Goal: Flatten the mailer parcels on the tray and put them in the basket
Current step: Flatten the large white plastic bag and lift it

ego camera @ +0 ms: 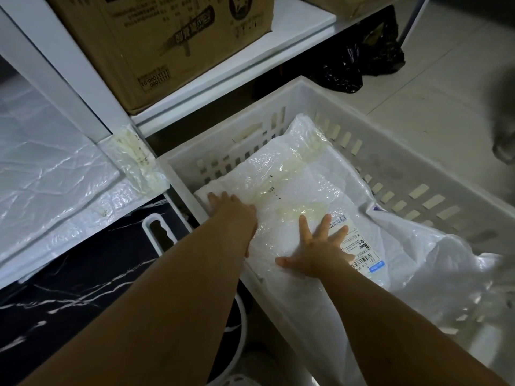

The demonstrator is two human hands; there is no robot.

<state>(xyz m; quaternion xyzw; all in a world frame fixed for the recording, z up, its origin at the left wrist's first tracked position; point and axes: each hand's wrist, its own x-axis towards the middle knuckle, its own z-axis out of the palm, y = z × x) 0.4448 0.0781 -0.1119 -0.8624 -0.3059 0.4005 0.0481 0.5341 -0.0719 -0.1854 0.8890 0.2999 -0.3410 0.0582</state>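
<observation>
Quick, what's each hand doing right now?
Left hand: open, pressing on the mailer parcel in the basket.
Right hand: open, fingers spread, pressing the same parcel.

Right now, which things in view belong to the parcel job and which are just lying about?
Job: white mailer parcel, pressed by left hand and right hand; white basket; another mailer on the shelf.

Lying about: cardboard box, black bags.

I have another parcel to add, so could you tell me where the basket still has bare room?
Bare floor shows only along the far right wall of the white slotted plastic basket, beyond the white bubble mailer parcel. The near end is crowded: both hands press the parcel, and crumpled translucent plastic bags fill the right.
</observation>
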